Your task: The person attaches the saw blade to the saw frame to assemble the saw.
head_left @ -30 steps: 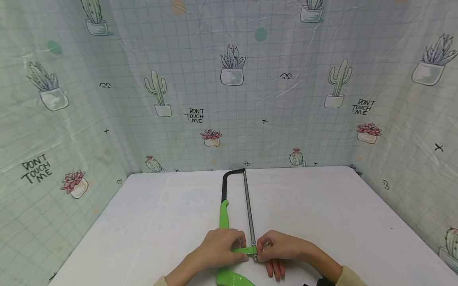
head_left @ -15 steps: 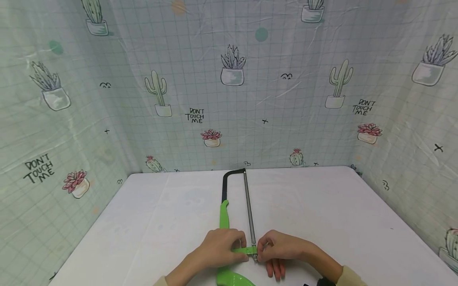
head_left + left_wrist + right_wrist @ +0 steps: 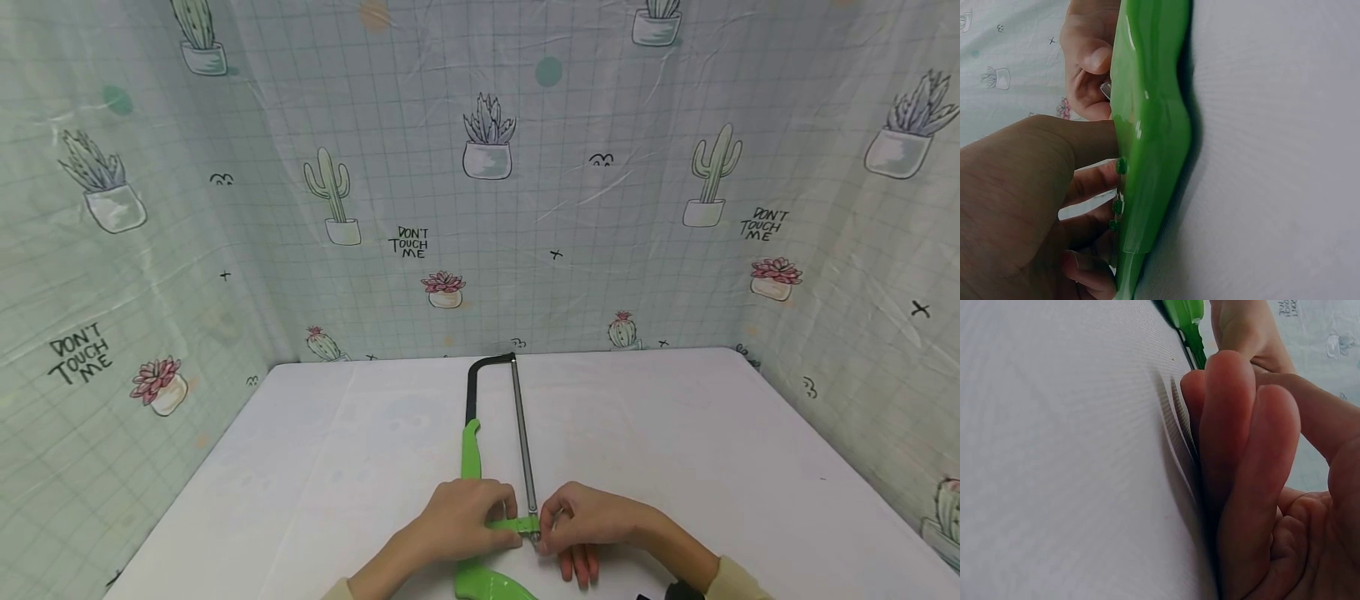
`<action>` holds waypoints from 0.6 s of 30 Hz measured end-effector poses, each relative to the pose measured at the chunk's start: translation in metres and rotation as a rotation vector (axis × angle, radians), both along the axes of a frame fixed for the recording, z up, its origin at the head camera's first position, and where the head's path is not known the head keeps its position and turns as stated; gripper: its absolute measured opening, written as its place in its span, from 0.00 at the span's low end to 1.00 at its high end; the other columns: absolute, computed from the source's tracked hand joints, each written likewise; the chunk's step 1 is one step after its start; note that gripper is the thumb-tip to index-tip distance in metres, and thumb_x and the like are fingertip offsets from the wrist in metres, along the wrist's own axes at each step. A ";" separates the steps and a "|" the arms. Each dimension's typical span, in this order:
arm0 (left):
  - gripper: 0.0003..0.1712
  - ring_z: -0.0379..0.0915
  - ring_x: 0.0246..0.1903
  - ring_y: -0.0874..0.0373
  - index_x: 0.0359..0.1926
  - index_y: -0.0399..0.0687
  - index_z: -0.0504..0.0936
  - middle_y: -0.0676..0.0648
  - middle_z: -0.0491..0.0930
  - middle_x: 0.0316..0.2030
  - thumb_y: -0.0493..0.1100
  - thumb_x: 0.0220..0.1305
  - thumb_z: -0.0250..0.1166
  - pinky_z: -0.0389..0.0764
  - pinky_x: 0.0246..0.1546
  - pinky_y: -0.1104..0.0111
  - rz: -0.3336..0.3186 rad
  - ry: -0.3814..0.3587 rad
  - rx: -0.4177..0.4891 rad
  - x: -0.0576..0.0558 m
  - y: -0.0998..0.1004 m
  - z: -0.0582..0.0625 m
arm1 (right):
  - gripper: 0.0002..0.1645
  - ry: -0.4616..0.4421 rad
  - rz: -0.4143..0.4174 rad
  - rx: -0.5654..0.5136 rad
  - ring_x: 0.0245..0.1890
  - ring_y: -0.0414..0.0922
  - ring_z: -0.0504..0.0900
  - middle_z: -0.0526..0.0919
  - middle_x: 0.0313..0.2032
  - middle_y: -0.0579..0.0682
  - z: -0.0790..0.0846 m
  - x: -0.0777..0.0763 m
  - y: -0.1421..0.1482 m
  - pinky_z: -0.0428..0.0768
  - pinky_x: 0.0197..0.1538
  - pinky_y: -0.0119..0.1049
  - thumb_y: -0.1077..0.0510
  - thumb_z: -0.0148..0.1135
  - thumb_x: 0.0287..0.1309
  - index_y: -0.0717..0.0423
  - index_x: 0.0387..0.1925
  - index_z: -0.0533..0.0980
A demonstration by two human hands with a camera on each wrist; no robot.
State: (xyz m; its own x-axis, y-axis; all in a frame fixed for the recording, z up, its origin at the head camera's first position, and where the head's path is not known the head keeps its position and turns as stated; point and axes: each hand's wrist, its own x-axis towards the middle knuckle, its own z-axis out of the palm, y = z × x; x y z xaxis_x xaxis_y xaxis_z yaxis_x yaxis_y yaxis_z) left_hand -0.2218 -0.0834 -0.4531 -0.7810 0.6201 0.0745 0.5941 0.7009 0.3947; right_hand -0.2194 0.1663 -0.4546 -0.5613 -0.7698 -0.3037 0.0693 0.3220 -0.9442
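Note:
A hacksaw (image 3: 470,454) with a green handle and a black front frame lies flat on the table. Its grey blade (image 3: 522,433) runs along the right side. My left hand (image 3: 461,517) grips the green frame near the handle, thumb and fingers on either side of the short green crosspiece (image 3: 521,525). At the blade's near end my right hand (image 3: 592,517) pinches the small metal wing nut (image 3: 535,539), mostly covered by thumb and forefinger. The left wrist view shows a sliver of that metal between the right fingers. In the right wrist view, the other right fingers (image 3: 1229,419) lie along the tabletop.
The white-covered table (image 3: 360,450) spreads on both sides of the saw. A cactus-printed cloth (image 3: 555,208) hangs behind and at the sides. A dark object (image 3: 681,591) shows beside the right sleeve at the lower edge.
My right thumb and fingertips have shifted slightly at the wing nut, covering a bit more of it. The left hand and the hacksaw stay in place.

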 end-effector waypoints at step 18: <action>0.14 0.66 0.25 0.71 0.34 0.66 0.83 0.67 0.72 0.24 0.64 0.55 0.74 0.66 0.26 0.73 0.003 -0.010 -0.004 0.000 0.000 0.002 | 0.11 0.012 -0.043 -0.010 0.11 0.33 0.79 0.83 0.15 0.44 -0.001 0.004 -0.004 0.74 0.15 0.27 0.52 0.67 0.65 0.54 0.32 0.78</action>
State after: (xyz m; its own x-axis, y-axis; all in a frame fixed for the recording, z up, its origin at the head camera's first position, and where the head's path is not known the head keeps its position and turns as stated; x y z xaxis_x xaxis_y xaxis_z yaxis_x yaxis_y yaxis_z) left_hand -0.2213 -0.0829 -0.4508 -0.7833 0.6183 0.0642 0.5882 0.7038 0.3983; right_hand -0.2158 0.1627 -0.4559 -0.5975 -0.7479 -0.2892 0.0713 0.3097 -0.9482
